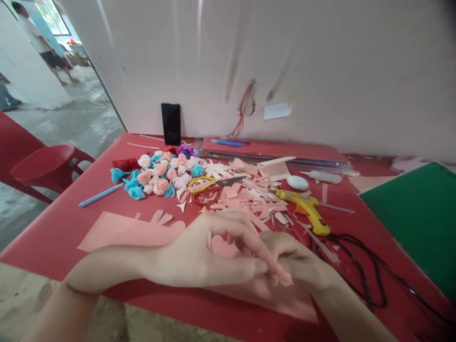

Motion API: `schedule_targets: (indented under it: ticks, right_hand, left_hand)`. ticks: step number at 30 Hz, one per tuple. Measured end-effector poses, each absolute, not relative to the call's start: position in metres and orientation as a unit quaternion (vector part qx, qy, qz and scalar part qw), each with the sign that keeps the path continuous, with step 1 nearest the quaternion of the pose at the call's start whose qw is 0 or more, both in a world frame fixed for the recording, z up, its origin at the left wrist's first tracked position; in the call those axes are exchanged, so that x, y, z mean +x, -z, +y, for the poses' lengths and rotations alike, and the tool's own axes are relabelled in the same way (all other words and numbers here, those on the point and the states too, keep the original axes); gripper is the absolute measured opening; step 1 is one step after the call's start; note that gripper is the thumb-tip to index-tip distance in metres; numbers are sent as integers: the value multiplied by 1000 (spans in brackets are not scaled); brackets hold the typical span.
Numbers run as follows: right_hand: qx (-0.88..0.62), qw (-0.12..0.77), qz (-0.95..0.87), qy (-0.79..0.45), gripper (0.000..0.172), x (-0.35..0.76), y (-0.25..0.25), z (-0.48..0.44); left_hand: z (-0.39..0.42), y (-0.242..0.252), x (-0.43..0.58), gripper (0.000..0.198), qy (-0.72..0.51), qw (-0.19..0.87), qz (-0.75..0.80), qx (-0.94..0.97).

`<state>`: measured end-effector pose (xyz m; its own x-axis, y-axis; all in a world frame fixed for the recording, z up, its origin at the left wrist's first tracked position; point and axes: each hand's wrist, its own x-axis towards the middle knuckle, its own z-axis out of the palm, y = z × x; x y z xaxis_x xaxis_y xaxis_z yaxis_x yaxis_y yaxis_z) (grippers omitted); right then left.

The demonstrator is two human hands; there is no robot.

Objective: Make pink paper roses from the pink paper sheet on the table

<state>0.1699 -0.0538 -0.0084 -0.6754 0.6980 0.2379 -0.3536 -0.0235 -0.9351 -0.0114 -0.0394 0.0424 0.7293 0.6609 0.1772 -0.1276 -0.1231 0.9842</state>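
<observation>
My left hand (pixel 210 251) reaches in from the left, low over the front of the table, its thumb lying against the bent fingers. It overlaps my right hand (pixel 292 251), whose fingers are curled and partly hidden behind it. Both hands are closed near each other's fingertips; whatever is between them is too small or hidden to name. Beneath them lies pink paper (pixel 292 299), and another pink sheet (pixel 117 230) is to the left. Pink and white scraps (pixel 249 197), with scissors (pixel 206 187) among them, are just beyond my hands.
Paper roses (pixel 160 173) cluster at the left, near a blue stick (pixel 101 194) and an upright phone (pixel 171 124). A yellow glue gun (pixel 308 209) with a black cord, a white oval object (pixel 298 183) and a green board (pixel 416 223) are rightward. A person (pixel 39 42) stands far left.
</observation>
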Motion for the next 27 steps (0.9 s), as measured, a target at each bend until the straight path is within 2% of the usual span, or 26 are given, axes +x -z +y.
schedule_targets:
  ticks: [15, 27]
  right_hand:
    - [-169, 376, -630, -658, 23, 173, 6, -54]
    - [-209, 383, -576, -691, 19, 170, 8, -61]
  left_hand:
    - [-41, -38, -10, 8, -288, 641, 212, 679]
    - [-40, -39, -8, 14, -296, 642, 191, 681]
